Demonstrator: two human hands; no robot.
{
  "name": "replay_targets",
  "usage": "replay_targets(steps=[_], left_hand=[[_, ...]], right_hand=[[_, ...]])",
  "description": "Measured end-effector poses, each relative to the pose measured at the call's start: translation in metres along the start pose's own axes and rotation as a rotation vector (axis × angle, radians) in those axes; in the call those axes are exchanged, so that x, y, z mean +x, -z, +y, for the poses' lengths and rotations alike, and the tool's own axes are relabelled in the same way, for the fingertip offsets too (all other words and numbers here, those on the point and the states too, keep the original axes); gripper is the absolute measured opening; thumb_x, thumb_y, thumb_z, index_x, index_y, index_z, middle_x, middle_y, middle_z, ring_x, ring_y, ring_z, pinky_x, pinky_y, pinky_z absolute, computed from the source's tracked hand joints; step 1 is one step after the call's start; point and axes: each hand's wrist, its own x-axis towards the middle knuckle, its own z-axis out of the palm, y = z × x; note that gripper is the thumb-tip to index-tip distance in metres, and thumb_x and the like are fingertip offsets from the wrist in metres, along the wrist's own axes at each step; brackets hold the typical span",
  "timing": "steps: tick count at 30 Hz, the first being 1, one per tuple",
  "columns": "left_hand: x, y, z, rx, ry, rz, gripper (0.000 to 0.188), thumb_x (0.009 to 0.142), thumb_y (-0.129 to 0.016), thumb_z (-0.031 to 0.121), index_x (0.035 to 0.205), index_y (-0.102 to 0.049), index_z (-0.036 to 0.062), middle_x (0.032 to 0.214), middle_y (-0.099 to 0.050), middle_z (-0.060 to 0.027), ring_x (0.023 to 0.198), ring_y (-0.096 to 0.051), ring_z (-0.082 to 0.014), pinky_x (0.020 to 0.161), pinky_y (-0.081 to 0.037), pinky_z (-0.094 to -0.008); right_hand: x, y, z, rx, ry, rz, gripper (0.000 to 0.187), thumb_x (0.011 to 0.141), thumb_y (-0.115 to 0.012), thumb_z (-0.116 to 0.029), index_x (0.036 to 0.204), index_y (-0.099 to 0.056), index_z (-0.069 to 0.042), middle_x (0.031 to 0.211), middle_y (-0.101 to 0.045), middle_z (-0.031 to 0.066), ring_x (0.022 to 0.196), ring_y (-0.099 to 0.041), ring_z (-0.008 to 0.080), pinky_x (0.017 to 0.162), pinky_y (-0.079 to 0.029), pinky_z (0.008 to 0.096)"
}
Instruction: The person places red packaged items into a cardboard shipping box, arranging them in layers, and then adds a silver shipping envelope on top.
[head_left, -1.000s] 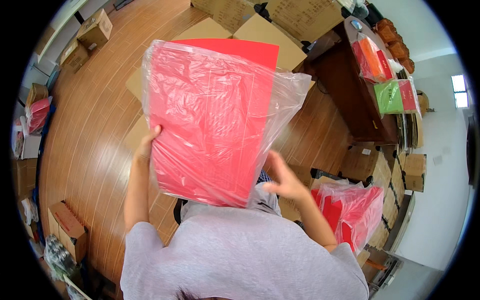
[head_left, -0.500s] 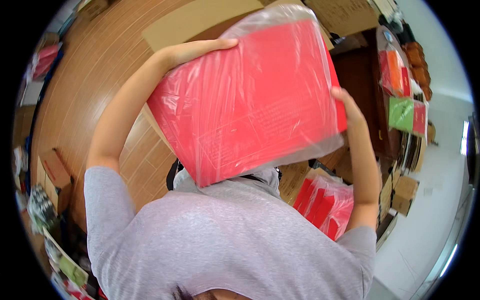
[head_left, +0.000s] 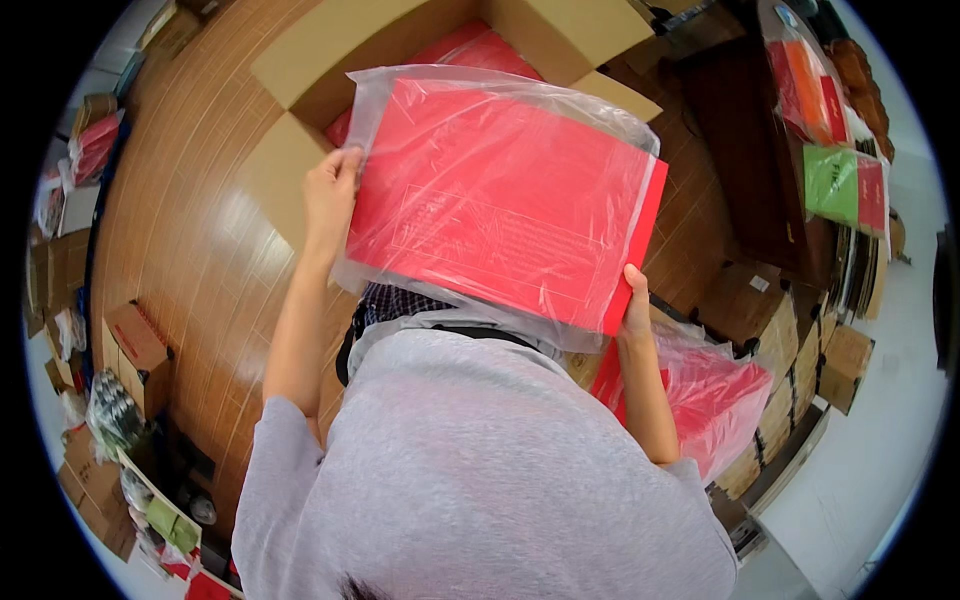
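Note:
I hold a flat red pack (head_left: 505, 210) wrapped in a clear plastic bag out in front of me, lying nearly level. My left hand (head_left: 330, 195) grips its left edge through the plastic. My right hand (head_left: 633, 300) grips its lower right corner. The pack hangs over a large open cardboard box (head_left: 300, 70) on the wooden floor, with more red packs showing inside the box behind the held one.
Another bagged stack of red packs (head_left: 725, 395) lies at my right side. A dark wooden table (head_left: 745, 150) with red and green bagged packs (head_left: 835, 180) stands at the right. Small cardboard boxes (head_left: 135, 345) and clutter line the left edge.
The bagged red pack has come down from an upright position before my face to a nearly level one over the open box. Both hands have shifted along its edges.

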Motion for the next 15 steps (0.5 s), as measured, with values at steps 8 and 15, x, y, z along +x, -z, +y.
replay_targets(steps=[8, 15], left_hand=[[0.159, 0.120, 0.022, 0.589, -0.401, 0.428, 0.049, 0.092, -0.048, 0.044, 0.118, -0.056, 0.0036, 0.093, -0.067, -0.0124, 0.086, -0.064, -0.0225, 0.074, -0.048, -0.0329], [0.049, -0.022, 0.143, 0.441, -0.828, 0.203, 0.065, 0.089, -0.049, 0.051, 0.134, -0.041, 0.0051, 0.135, -0.045, -0.0182, 0.129, -0.035, -0.0358, 0.107, -0.022, -0.0482]], right_hand=[[-0.013, 0.023, -0.030, 0.107, 0.122, 0.049, 0.061, 0.082, -0.057, -0.041, 0.125, -0.044, 0.001, 0.120, -0.055, 0.0134, 0.107, -0.056, 0.0243, 0.091, -0.046, 0.0364], [-0.008, 0.009, -0.049, 0.211, 0.258, 0.097, 0.061, 0.084, -0.055, -0.041, 0.126, -0.044, 0.001, 0.121, -0.055, 0.0132, 0.108, -0.055, 0.0242, 0.091, -0.046, 0.0361]])
